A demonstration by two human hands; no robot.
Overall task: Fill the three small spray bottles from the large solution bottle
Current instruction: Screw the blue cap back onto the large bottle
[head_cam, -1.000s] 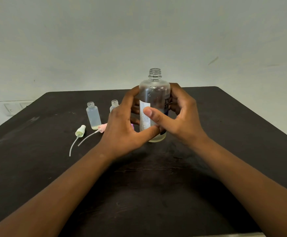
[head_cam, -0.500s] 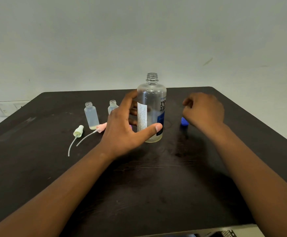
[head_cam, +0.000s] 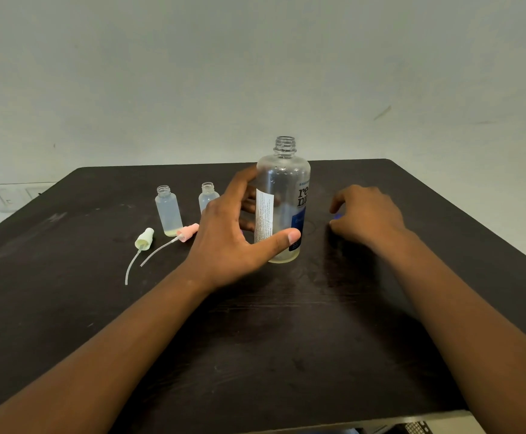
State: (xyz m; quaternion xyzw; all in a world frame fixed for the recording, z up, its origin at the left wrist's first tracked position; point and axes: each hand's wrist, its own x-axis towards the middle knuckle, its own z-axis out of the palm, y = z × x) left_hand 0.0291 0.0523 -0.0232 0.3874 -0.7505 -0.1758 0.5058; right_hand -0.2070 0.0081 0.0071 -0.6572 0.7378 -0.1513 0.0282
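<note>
left hand (head_cam: 233,242): fingers curled round the large solution bottle (head_cam: 282,202), thumb pressed across the lower front near the base, the other fingers wrapped behind the label side. the bottle stands upright on the dark table (head_cam: 255,339), cap off, threaded neck open at the top, body clear with a white text label and a blue panel; a shallow layer of yellowish liquid sits at the bottom.

right hand (head_cam: 368,214): well apart from the bottle on its right, knuckles up, fingers curled downward over a small blue object (head_cam: 336,216) on the table. only a sliver of that object shows under the fingertips; whether the fingers pinch it or merely cover it cannot be told.

left of the large bottle: two small spray bottles. the nearer small bottle (head_cam: 168,211) stands upright, uncapped, with a little yellowish liquid at its base. the farther small bottle (head_cam: 208,197) stands upright, uncapped, its lower part hidden behind the left hand. a third small bottle is not identifiable.

in front of them lie two spray heads with dip tubes: a pale green spray head (head_cam: 144,239) and a pink spray head (head_cam: 188,232), the pink one just beside the left hand.
</note>
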